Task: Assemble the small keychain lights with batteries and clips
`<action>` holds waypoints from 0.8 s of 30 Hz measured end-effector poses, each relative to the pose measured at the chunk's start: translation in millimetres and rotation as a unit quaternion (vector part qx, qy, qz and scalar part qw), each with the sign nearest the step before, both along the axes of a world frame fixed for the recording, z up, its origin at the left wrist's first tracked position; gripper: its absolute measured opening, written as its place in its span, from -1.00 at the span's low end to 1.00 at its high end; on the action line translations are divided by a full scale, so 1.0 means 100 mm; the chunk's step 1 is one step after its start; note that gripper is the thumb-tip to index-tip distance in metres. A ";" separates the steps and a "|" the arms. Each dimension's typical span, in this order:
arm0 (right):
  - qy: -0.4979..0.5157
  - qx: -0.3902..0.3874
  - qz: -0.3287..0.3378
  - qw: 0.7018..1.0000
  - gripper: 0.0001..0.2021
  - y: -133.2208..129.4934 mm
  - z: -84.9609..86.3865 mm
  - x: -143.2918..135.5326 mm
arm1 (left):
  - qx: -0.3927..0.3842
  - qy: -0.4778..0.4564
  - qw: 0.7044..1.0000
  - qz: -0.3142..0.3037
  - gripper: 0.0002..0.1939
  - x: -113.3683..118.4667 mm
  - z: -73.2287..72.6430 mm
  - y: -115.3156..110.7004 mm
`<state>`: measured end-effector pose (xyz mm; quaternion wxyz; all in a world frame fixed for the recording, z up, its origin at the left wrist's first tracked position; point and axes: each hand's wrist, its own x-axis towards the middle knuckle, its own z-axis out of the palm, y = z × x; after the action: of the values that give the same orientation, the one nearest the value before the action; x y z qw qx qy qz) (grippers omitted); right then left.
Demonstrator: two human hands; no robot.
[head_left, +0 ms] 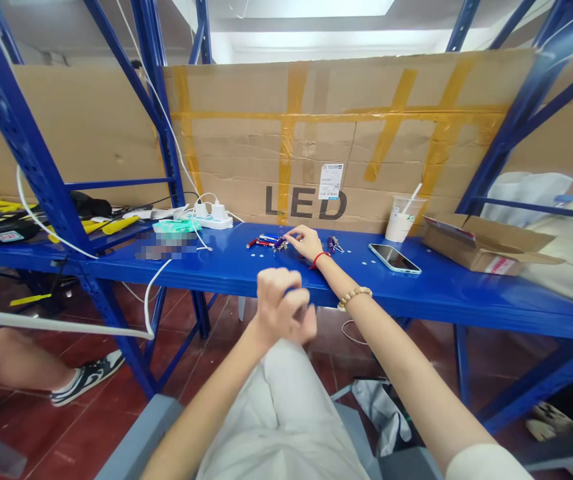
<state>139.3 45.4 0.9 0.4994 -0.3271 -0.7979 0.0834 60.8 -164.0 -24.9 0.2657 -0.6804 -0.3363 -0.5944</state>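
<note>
On the blue shelf (216, 267) lies a small pile of red, blue and purple metal pieces (269, 241), too small to name surely. My right hand (306, 243), with a red string and a beaded bracelet (355, 297) on its arm, reaches over the shelf and its fingertips touch the right side of the pile. A few more small pieces (335, 245) lie just right of that hand. My left hand (285, 305) is raised in front of the shelf edge above my lap, fingers curled round something small and dark blue, mostly hidden and blurred.
A phone (395, 258), a cup with a straw (400, 219) and an open cardboard box (486, 243) stand to the right. Leftward are a power strip (213, 219), cables and yellow-handled tools (120, 225). Blue posts rise at both sides; another person's leg (21, 363) shows lower left.
</note>
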 end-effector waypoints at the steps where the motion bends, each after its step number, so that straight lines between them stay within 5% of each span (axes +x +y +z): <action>1: 0.004 -0.003 0.003 1.000 -0.82 0.00 0.00 0.00 | -0.020 -0.005 1.000 0.009 -0.94 0.00 0.05 0.12; 7: 0.024 -0.032 0.038 0.998 -0.75 -0.01 0.05 -0.04 | -0.287 -0.089 0.942 0.149 -0.69 -0.27 0.31 0.96; 10: 0.006 -0.054 0.064 0.996 -0.70 -0.05 0.06 -0.07 | -0.393 -0.085 0.908 0.121 -0.77 -0.47 0.31 1.18; 18: -0.011 -0.074 0.002 0.997 -0.65 -0.03 0.07 -0.01 | -0.424 -0.157 0.891 0.036 -0.77 -0.65 0.24 1.30; 24: -0.108 -0.064 -0.031 0.992 -0.80 -0.01 0.02 0.05 | -0.409 -0.215 0.886 -0.039 -0.78 -0.67 0.21 1.31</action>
<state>144.1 44.1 2.4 0.3908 -0.3897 -0.8297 0.0832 -6.0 -33.4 -3.5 -0.1384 -0.5968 -0.5712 -0.5462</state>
